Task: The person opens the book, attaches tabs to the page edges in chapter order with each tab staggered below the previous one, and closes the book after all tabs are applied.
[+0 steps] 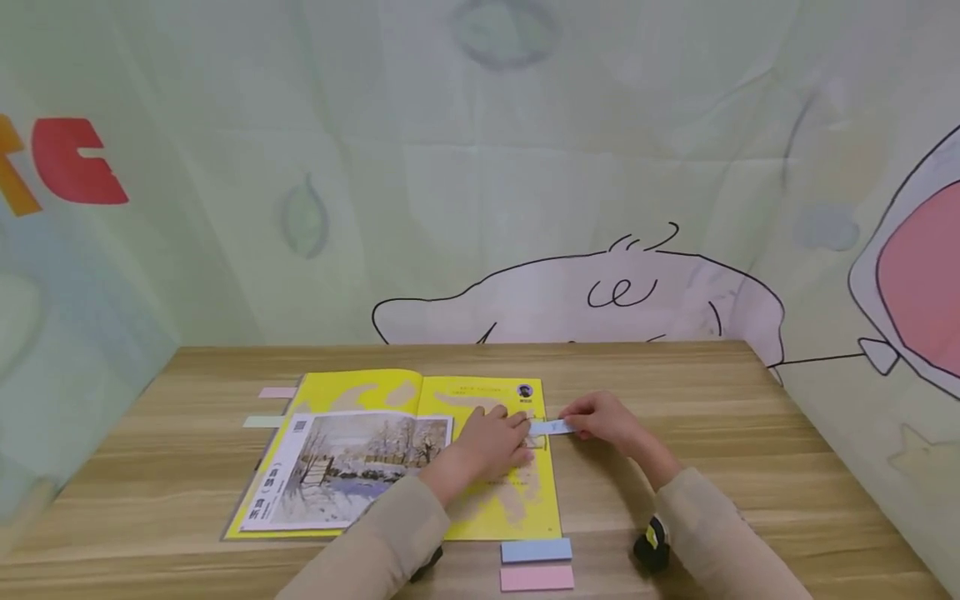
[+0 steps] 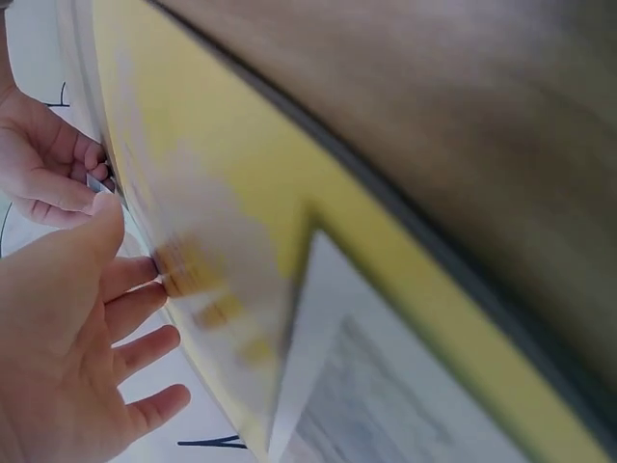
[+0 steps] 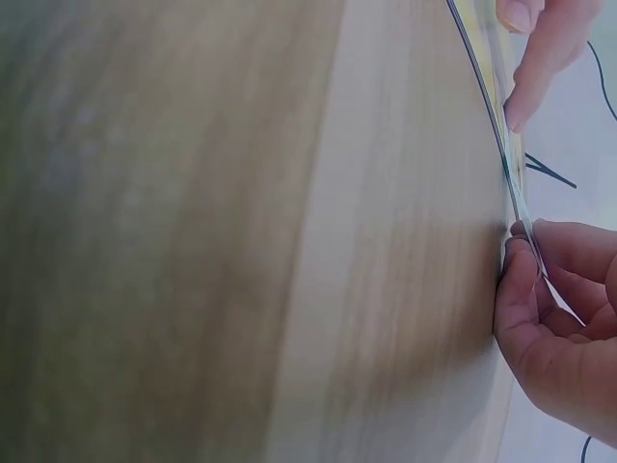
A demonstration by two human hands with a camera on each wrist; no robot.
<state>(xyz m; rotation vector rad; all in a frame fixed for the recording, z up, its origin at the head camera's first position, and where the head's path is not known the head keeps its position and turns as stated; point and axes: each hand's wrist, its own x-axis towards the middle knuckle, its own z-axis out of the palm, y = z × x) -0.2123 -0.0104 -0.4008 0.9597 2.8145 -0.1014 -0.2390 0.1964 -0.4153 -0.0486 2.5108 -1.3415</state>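
Note:
An open yellow book (image 1: 543, 504) lies on the table with a winter landscape picture (image 1: 367, 467) on its left page. My left hand (image 1: 491, 442) rests on the right page, its fingers relaxed and extended towards the outer edge. A pale blue sticky note strip (image 1: 551, 427) juts out past that edge. My right hand (image 1: 609, 422) pinches the strip's outer end between thumb and fingers, just beside the book. In the right wrist view, the strip (image 3: 525, 212) runs thin and edge-on from the fingers of the right hand (image 3: 559, 333) to the book.
Pink (image 1: 277, 392) and pale green (image 1: 262, 422) tabs stick out from the book's left side. Below its lower right corner lie a blue sticky note pad (image 1: 536, 550) and a pink pad (image 1: 537, 577). A printed cloth backdrop (image 1: 465, 192) stands behind the table (image 1: 690, 367).

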